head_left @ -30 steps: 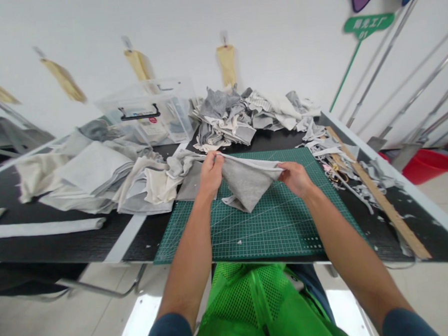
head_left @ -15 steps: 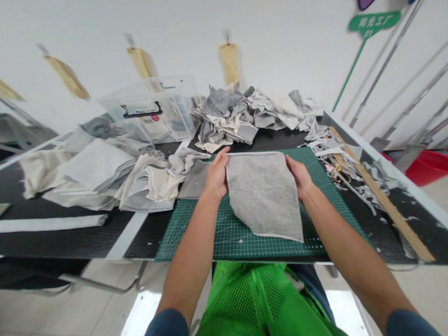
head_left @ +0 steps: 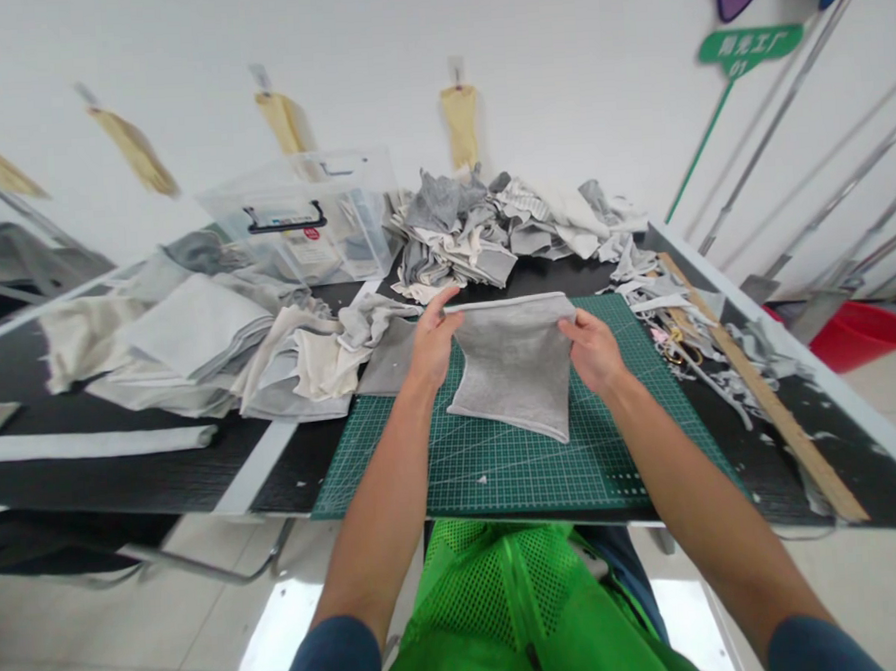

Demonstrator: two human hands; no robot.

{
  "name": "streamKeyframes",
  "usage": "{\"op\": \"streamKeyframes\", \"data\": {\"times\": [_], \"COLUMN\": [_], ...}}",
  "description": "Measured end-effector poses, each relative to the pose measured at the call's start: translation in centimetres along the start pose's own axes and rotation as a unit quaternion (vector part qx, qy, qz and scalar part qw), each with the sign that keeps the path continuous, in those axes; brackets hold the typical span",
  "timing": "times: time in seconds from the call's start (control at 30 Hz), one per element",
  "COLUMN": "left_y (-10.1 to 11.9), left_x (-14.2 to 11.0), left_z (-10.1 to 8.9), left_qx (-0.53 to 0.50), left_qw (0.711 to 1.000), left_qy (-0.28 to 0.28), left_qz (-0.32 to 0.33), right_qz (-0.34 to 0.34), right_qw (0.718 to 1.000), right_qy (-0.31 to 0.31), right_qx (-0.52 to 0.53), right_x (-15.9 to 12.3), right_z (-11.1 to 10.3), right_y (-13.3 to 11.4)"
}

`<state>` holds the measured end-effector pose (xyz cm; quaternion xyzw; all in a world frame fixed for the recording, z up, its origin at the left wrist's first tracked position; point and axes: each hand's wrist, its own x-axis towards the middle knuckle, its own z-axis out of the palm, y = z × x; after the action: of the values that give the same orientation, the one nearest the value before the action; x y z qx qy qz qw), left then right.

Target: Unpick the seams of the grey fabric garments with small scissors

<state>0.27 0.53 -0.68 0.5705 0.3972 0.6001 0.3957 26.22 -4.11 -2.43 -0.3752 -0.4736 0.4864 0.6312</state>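
Observation:
A grey piece of fabric (head_left: 514, 367) hangs stretched between my two hands above the green cutting mat (head_left: 514, 452). My left hand (head_left: 431, 341) pinches its upper left corner, fingers closed on the cloth. Gripping the upper right corner is my right hand (head_left: 593, 348). The fabric's lower edge swings toward the far side of the mat and rests lightly on it. A white hem runs along the top edge.
Folded grey and cream cloth (head_left: 193, 339) lies piled at the left. A clear plastic box (head_left: 299, 218) and a heap of scraps (head_left: 479, 224) sit at the back. A wooden ruler (head_left: 759, 399) and trimmings lie at the right. A red bucket (head_left: 860, 329) stands beyond the table.
The fabric was bunched between my hands, then spread out flat and long toward me. Now its lower edge has swung back away from me and the piece looks shorter.

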Motion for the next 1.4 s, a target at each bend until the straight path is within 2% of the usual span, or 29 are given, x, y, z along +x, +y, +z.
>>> {"op": "streamKeyframes", "data": {"times": [0.1, 0.17, 0.3, 0.4, 0.47, 0.53, 0.57, 0.6, 0.63, 0.7, 0.73, 0.77, 0.83, 0.9, 0.97, 1.07, 1.13, 1.2, 1.3, 1.4], "left_y": [-0.2, -0.4, -0.7, -0.4, 0.2, 0.7, 0.9, 1.0, 1.0, 0.5, 0.2, -0.3, -1.3, -2.2, -2.9, -3.1, -2.8, -2.2, -1.3, -0.6], "left_x": [-0.1, -0.2, -0.4, -0.4, -0.4, -0.4, -0.4, -0.4, -0.4, -0.2, -0.1, 0.0, -0.1, -0.6, -1.5, -2.8, -3.2, -3.0, -2.0, -0.4], "left_z": [-0.2, -0.4, -0.8, -1.7, -2.8, -3.9, -4.4, -4.7, -4.9, -4.6, -4.2, -3.6, -2.1, -0.4, 1.3, 2.9, 3.2, 3.0, 2.1, 0.0], "left_qx": [0.003, 0.037, 0.119, 0.107, 0.105, 0.134, 0.137, 0.14, 0.14, 0.15, 0.165, 0.185, 0.245, 0.319, 0.388, 0.472, 0.495, 0.503, 0.512, 0.528], "left_qw": [0.999, 0.995, 0.978, 0.971, 0.952, 0.907, 0.888, 0.877, 0.88, 0.911, 0.928, 0.941, 0.941, 0.919, 0.88, 0.826, 0.809, 0.81, 0.829, 0.837], "left_qy": [-0.054, -0.093, -0.163, -0.205, -0.276, -0.385, -0.424, -0.444, -0.44, -0.374, -0.327, -0.279, -0.23, -0.233, -0.274, -0.307, -0.315, -0.302, -0.223, -0.124], "left_qz": [-0.005, -0.025, -0.053, -0.061, -0.077, -0.107, -0.114, -0.116, -0.11, -0.083, -0.068, -0.052, -0.029, 0.002, 0.027, 0.043, 0.038, 0.016, -0.034, -0.075], "right_qz": [-0.007, 0.004, 0.04, 0.059, 0.076, 0.087, 0.088, 0.086, 0.077, 0.042, 0.018, -0.004, -0.021, -0.003, 0.026, 0.025, 0.001, -0.023, -0.054, -0.081], "right_qw": [0.997, 0.987, 0.949, 0.908, 0.864, 0.829, 0.823, 0.826, 0.837, 0.861, 0.862, 0.853, 0.813, 0.767, 0.733, 0.713, 0.72, 0.739, 0.772, 0.79], "right_qy": [-0.042, -0.115, -0.245, -0.332, -0.409, -0.458, -0.462, -0.45, -0.42, -0.322, -0.269, -0.228, -0.191, -0.178, -0.172, -0.178, -0.159, -0.118, -0.076, -0.064], "right_qx": [-0.061, -0.114, -0.195, -0.247, -0.284, -0.31, -0.319, -0.329, -0.343, -0.392, -0.429, -0.47, -0.55, -0.616, -0.658, -0.678, -0.675, -0.663, -0.629, -0.604], "right_x": [-0.1, -0.2, -0.4, -0.5, -0.4, -0.3, -0.2, -0.1, 0.0, 0.2, 0.3, 0.3, 0.2, 0.0, -0.4, -0.7, -0.7, -0.4, 0.6, 2.0], "right_z": [-0.9, -1.4, -2.1, -2.9, -3.5, -4.0, -4.1, -4.1, -4.0, -3.5, -3.1, -2.8, -2.1, -1.6, -1.3, -0.9, -0.5, 0.2, 2.0, 5.0], "right_y": [-0.4, -0.8, -1.6, -2.3, -2.7, -2.7, -2.6, -2.3, -1.9, -0.9, -0.4, 0.1, 1.0, 1.6, 1.8, 2.0, 2.2, 2.7, 3.6, 4.3]}}
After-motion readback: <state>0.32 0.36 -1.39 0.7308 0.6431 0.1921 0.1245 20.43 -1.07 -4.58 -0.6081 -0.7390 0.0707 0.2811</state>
